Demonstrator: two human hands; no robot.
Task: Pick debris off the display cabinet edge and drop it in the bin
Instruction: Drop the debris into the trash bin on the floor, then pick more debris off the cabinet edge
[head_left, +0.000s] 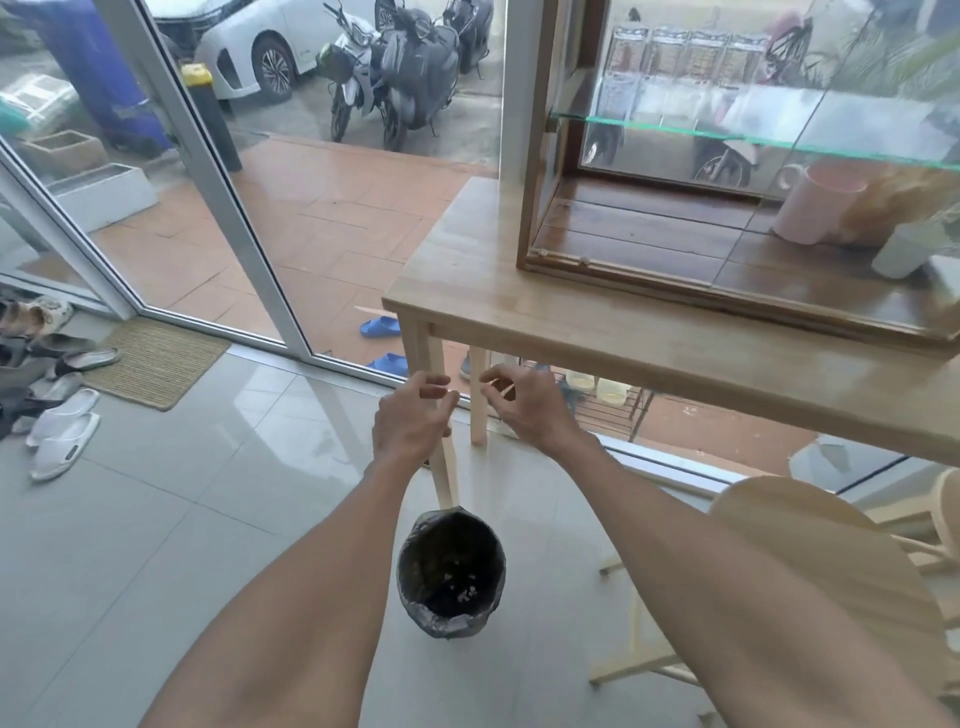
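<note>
We see the bin (451, 571), small, round and lined with a crinkled grey-black bag, standing upright and open on the floor with pale scraps at its bottom, and the glass-fronted wooden display cabinet (737, 208) resting on the counter (519, 306).

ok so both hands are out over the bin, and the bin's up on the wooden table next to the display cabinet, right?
Not quite. The head view shows the bin standing on the tiled floor beside the table leg, not on the wooden table. The rest holds: left hand and right hand are out above it, and the display cabinet sits on the table.
</note>
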